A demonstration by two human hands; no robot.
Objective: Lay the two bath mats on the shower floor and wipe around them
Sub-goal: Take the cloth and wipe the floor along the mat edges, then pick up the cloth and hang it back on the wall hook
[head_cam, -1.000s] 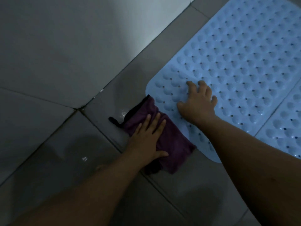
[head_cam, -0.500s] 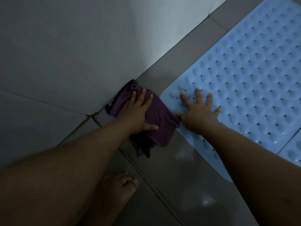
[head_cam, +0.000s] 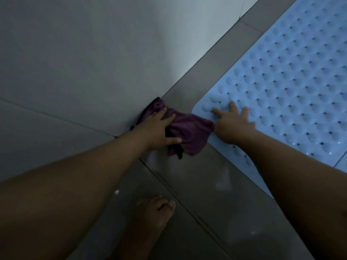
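A pale blue bath mat (head_cam: 285, 79) with rows of bumps and small holes lies flat on the grey floor at the right. A sliver of a second blue mat (head_cam: 342, 164) shows at the right edge beside it. My right hand (head_cam: 232, 126) rests flat with spread fingers on the near corner of the first mat. My left hand (head_cam: 157, 128) presses a crumpled purple cloth (head_cam: 189, 136) onto the floor tile between the mat and the wall. The cloth's far end touches the wall base, and its near end touches my right hand.
A grey tiled wall (head_cam: 84, 59) rises at the left and meets the floor (head_cam: 206, 199) along a diagonal joint. The floor tile near me shines with wet spots. My bare foot (head_cam: 150, 220) stands on the floor below the cloth.
My left hand has pushed the purple cloth away from the mat's near edge up to the wall base. My right hand has stayed flat on the mat corner. My foot has come into view.
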